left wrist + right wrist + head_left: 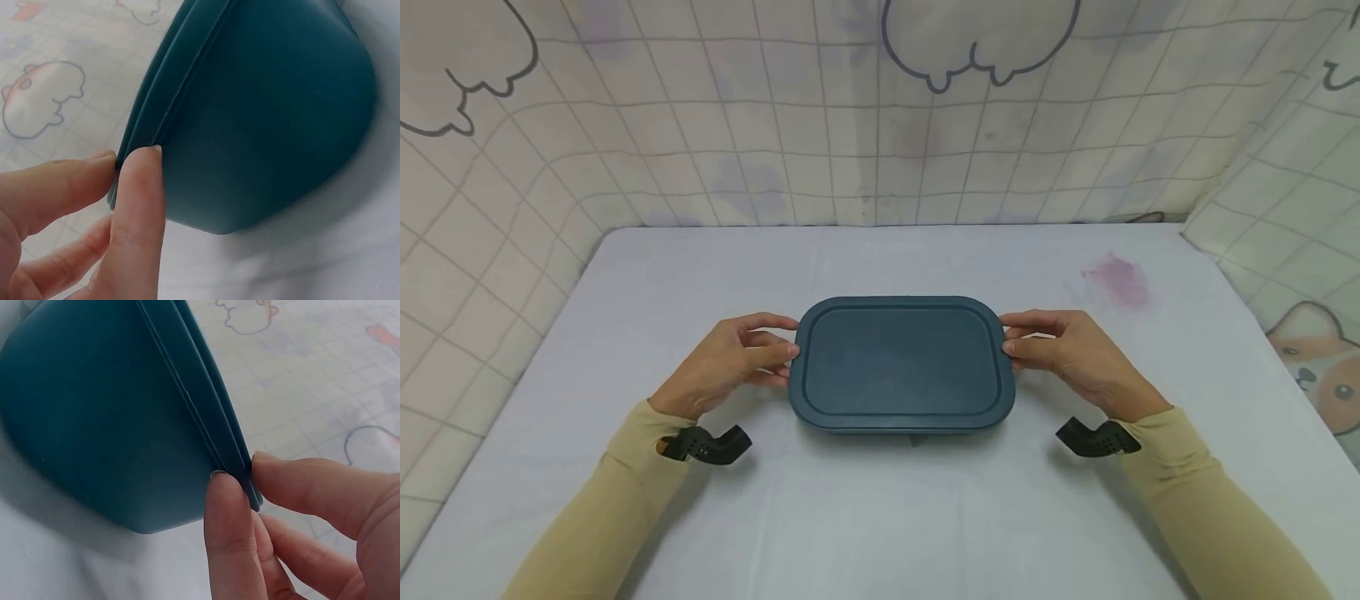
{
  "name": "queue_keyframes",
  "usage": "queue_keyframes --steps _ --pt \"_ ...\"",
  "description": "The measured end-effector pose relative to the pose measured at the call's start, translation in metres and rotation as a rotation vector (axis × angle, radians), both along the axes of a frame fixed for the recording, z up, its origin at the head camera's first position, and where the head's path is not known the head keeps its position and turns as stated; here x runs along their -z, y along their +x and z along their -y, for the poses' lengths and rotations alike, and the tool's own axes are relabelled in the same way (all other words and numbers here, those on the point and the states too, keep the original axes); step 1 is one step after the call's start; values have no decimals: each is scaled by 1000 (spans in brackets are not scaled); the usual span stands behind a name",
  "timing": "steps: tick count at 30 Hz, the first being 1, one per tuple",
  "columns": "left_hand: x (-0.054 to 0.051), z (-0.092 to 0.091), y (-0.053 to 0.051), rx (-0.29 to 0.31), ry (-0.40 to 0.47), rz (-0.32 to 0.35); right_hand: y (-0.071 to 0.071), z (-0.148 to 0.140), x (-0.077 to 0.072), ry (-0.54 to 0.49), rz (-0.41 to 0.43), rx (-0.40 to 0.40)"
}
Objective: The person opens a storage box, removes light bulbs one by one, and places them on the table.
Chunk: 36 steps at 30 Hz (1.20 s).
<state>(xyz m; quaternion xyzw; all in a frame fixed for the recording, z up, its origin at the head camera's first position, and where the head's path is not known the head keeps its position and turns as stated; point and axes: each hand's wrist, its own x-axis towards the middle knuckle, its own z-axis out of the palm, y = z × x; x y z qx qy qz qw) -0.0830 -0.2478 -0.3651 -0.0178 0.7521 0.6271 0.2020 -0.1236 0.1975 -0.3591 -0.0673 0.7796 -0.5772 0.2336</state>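
Note:
A dark teal rectangular food container (pixel 902 362) with rounded corners and a lid is in the middle of the white table. My left hand (pixel 730 362) pinches its left rim, thumb on the lid side and a finger under the lip, as the left wrist view shows on the container (pixel 269 119). At the opposite end, my right hand (pixel 1075 354) pinches the right rim the same way; the right wrist view shows the container (pixel 106 419) tapering toward its base. The lid hides the inside. Whether the base touches the cloth, I cannot tell.
A white cloth covers the table (pixel 865 517), with a pink stain (pixel 1120 281) at the back right. Grid-patterned curtains (pixel 820 125) with cartoon drawings hang behind and at both sides. Each sleeve carries a black wrist mount (pixel 1093 437).

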Motion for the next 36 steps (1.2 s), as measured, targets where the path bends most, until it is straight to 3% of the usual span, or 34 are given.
queue_keyframes --steps 16,36 --pt "-9 -2 0 -21 -35 2 5 1 -11 76 -30 -9" --pt "-25 -3 0 -36 -101 -2 1 11 -24 82 -47 22"
